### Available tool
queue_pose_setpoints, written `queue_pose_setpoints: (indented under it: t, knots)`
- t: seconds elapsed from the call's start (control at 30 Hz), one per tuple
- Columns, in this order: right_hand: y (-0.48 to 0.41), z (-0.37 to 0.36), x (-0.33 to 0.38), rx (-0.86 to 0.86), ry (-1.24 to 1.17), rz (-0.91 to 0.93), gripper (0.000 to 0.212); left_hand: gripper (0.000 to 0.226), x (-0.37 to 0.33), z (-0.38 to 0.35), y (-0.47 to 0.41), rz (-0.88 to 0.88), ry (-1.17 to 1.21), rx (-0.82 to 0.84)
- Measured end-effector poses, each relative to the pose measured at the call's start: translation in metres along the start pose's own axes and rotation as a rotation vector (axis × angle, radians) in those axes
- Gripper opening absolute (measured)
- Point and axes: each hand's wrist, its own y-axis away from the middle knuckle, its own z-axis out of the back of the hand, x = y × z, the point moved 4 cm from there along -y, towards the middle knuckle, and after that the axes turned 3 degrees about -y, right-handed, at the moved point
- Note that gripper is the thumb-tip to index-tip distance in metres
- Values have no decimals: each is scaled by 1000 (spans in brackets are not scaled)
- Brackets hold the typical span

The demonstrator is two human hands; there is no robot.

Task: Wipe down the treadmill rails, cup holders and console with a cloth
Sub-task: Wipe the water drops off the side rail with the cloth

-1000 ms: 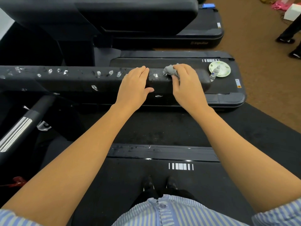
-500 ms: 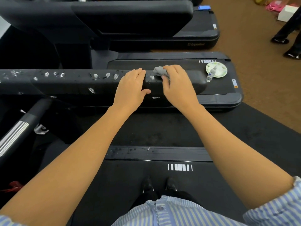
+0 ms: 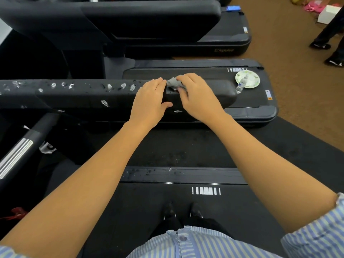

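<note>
Right hand [image 3: 199, 97] slid left along rail [image 3: 83, 95], fingers clamped on cloth [image 3: 173, 82]; left hand [image 3: 150, 101] flat, fingers together. Plate [image 3: 247, 79] beyond.

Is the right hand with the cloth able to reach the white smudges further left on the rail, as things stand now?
Probably not directly. The left hand rests flat on the rail, right beside the right hand and its cloth, between them and the smudges. It would need to lift or slide away first.
</note>
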Motion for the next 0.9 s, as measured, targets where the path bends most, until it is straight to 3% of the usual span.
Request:
queue_pose_setpoints:
  t: [0.2, 0.5, 0.7, 0.9]
  knots:
    - [-14, 11, -24, -16, 47, -227, 30, 65, 3, -2, 0, -18, 7, -6]
    - [8, -4, 0, -18, -26, 13, 33, 64, 3, -3, 3, -35, 22, -50]
    - [-5, 5, -13, -43, 4, -147, 33, 64, 5, -5, 3, -35, 22, -42]
    - [0, 2, 1, 110, -133, -51, 36, 50, 5, 2, 1, -43, 171, -72]
